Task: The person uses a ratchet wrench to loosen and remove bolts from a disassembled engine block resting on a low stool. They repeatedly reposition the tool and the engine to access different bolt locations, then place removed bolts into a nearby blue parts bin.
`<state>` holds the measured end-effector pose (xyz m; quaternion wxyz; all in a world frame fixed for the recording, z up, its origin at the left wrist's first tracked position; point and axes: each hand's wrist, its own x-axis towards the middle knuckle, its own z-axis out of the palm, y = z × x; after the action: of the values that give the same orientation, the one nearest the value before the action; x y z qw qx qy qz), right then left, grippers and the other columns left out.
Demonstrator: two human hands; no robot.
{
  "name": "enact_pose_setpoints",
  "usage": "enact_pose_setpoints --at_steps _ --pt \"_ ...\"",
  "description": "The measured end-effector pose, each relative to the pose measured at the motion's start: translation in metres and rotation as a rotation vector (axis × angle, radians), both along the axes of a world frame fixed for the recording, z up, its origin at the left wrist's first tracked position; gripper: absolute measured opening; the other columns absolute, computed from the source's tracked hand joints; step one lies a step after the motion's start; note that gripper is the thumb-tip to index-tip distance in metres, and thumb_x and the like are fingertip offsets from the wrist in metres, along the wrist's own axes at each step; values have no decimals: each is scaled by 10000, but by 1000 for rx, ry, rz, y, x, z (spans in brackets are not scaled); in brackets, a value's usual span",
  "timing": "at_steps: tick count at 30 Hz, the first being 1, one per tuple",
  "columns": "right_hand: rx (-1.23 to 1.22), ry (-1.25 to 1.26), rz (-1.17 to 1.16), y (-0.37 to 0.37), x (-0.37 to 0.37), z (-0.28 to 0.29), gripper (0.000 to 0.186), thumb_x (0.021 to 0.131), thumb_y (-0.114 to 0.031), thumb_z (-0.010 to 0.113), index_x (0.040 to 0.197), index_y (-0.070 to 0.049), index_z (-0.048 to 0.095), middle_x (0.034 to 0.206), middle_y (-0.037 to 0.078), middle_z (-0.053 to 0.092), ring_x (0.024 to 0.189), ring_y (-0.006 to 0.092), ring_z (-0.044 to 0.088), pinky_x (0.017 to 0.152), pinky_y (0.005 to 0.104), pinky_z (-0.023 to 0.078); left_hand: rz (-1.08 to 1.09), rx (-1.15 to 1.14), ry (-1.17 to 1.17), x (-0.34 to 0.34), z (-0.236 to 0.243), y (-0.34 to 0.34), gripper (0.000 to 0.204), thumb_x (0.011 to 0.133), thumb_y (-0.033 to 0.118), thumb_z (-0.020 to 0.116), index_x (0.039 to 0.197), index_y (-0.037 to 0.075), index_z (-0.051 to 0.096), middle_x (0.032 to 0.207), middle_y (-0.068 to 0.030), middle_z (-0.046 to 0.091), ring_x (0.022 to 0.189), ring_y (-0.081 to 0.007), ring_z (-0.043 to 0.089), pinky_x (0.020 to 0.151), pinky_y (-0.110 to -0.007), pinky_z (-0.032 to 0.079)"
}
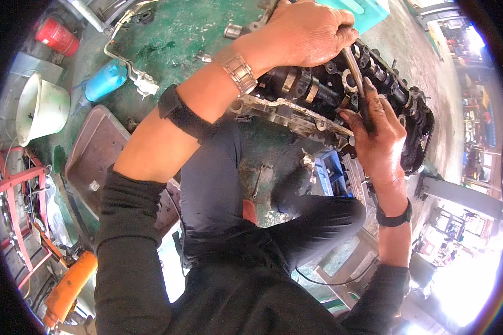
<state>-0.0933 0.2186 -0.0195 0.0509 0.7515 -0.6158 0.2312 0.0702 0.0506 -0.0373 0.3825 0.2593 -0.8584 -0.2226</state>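
Observation:
An engine cylinder head [299, 84] with dark camshafts lies in front of me, at the upper right. Over it slants a long bar-like hand tool [353, 68] with a metal shaft and a dark lower end. My left hand [310, 34], closed, grips the shaft near its upper end. Lower down, my right hand [379, 131] wraps round the dark end, with fingers and thumb bent against it. The tool's far end is hidden behind my left hand, so its exact kind does not show.
A wrench [259, 181] lies on the floor between my legs, near a blue box [332, 170]. To the left are a brown tray [89, 162], a white bucket [44, 109], a blue bottle [106, 76] and a red cylinder [57, 37]. A turquoise container [369, 17] stands beyond the engine.

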Motion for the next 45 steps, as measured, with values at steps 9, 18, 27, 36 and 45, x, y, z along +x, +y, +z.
enact_pose_setpoints --at_steps 9,18,27,36,45 --pt "122 148 123 -25 -57 16 580 778 -64 814 1309 15 596 1083 205 688 898 296 706 783 344 556 1 -23 14 1 1 -1 340 999 299 494 1061 4 650 997 -264 665 952 -448 619 876 -516 489" --pt "37 599 170 -109 -100 55 405 875 -108 690 1262 -58 583 1131 191 631 1013 382 616 856 445 497 173 -15 9 -8 -9 6 425 970 421 543 1160 68 685 1157 -222 587 1119 -377 585 944 -515 468" --pt "162 543 197 -130 -94 62 285 890 -101 680 1143 1 597 1048 194 647 937 408 632 809 446 500 177 -32 49 -9 -17 1 436 974 392 548 1098 0 691 1111 -273 612 981 -407 639 891 -499 499" --pt "200 80 -16 -41 -51 48 227 884 -168 733 934 21 617 674 125 571 596 168 503 595 340 442 -61 159 139 7 -2 -17 516 1017 429 453 910 -37 646 923 -272 640 917 -464 608 824 -496 478" --pt "314 -465 -206 2 -7 14 216 941 -119 706 1047 42 608 838 0 598 804 70 502 742 227 448 -44 312 150 18 1 -20 499 1033 393 420 897 -62 575 885 -297 614 838 -463 582 779 -476 463"
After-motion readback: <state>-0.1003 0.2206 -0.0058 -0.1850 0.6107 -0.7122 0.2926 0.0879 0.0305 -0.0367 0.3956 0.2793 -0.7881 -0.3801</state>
